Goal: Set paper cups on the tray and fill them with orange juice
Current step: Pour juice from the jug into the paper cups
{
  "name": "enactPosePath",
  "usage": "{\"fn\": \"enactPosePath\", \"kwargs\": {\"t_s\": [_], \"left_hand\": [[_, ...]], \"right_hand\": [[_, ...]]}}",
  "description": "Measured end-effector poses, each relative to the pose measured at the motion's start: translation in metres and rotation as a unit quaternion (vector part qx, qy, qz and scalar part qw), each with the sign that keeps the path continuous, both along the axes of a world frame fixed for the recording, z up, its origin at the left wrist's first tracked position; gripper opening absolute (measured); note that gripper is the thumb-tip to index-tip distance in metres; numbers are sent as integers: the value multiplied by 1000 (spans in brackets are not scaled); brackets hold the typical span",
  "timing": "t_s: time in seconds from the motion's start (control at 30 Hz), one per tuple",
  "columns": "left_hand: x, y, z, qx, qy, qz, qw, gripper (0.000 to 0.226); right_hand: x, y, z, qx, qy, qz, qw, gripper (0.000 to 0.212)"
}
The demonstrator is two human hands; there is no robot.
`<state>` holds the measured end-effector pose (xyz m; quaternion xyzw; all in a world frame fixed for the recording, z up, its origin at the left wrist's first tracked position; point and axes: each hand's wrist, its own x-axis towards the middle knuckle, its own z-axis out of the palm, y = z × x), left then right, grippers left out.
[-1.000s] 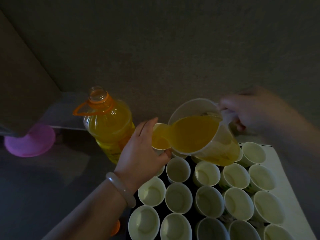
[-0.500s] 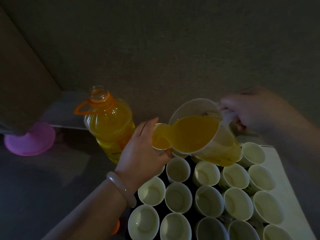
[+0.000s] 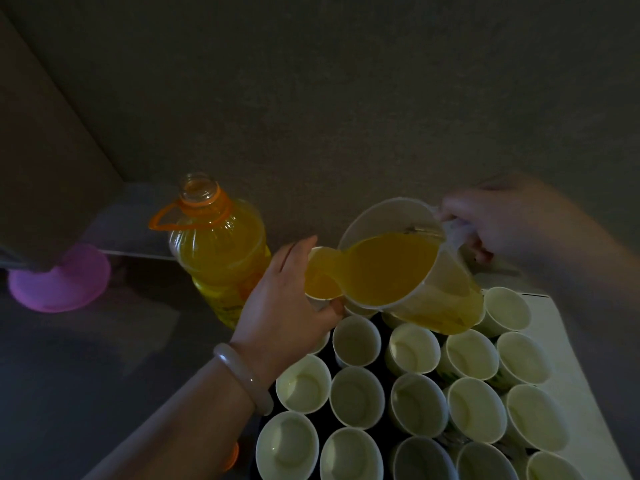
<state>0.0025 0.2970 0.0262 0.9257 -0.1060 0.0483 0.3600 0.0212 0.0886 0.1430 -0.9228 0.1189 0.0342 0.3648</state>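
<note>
My right hand (image 3: 498,220) grips the handle of a clear plastic jug (image 3: 412,265), tilted left, with orange juice running from its spout into a paper cup (image 3: 320,280). My left hand (image 3: 284,303) holds that cup at the tray's far left corner, fingers wrapped round its side. The cup is partly full of juice. Several empty white paper cups (image 3: 356,341) stand packed in rows on a dark tray (image 3: 258,434), of which little shows between and beside them.
An open orange juice bottle (image 3: 218,251) with an orange carry loop stands left of the cups. A pink lid (image 3: 60,278) lies at far left under a ledge. A small orange cap (image 3: 231,455) lies by my left forearm. A white surface (image 3: 588,393) borders the cups on the right.
The juice level in the held cup has risen a little as the pour goes on. Both hands and the jug stay in nearly the same place.
</note>
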Motion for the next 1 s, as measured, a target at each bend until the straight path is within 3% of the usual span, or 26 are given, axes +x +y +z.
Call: {"fn": "enactPosePath", "kwargs": {"t_s": [0.2, 0.43, 1.0], "left_hand": [[0, 1, -2, -3, -5, -1, 1000, 85], [2, 1, 0, -15, 2, 2, 1000, 86], [2, -2, -2, -20, -5, 2, 1000, 84]], "right_hand": [[0, 1, 2, -26, -11, 23, 999, 36], [5, -4, -3, 5, -13, 24, 1000, 45], [6, -8, -8, 48, -9, 9, 999, 38]]}}
